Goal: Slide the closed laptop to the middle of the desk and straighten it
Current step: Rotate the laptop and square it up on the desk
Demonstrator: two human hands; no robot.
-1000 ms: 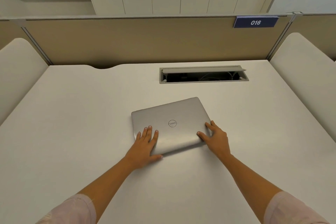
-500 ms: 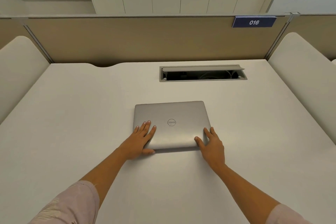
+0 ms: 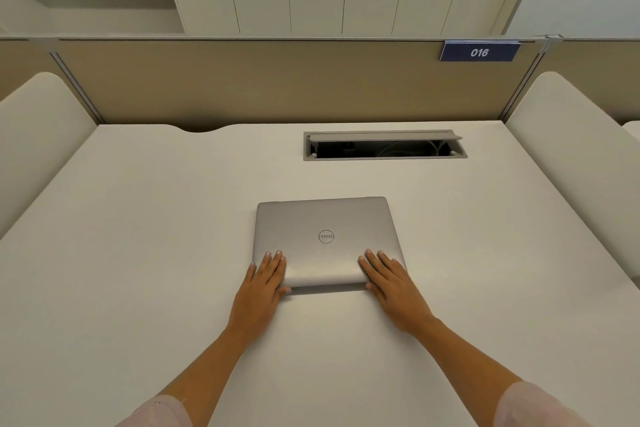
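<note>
A closed silver laptop [image 3: 325,225] with a round logo on its lid lies flat on the white desk [image 3: 138,253], near the middle, its edges about parallel to the desk's front. My left hand [image 3: 261,284] rests on its near left corner, fingers flat on the lid and thumb along the front edge. At the near right corner my right hand [image 3: 389,279] lies the same way, fingers spread on the lid.
An open cable hatch [image 3: 384,146] with cords inside is set into the desk behind the laptop. A beige partition [image 3: 277,80] with a blue "016" sign [image 3: 479,52] closes the back. Padded white side panels [image 3: 581,163] flank the desk. Cabinets stand beyond.
The laptop has turned from a skewed angle to square with the desk. Both hands shifted with it, staying on its near corners.
</note>
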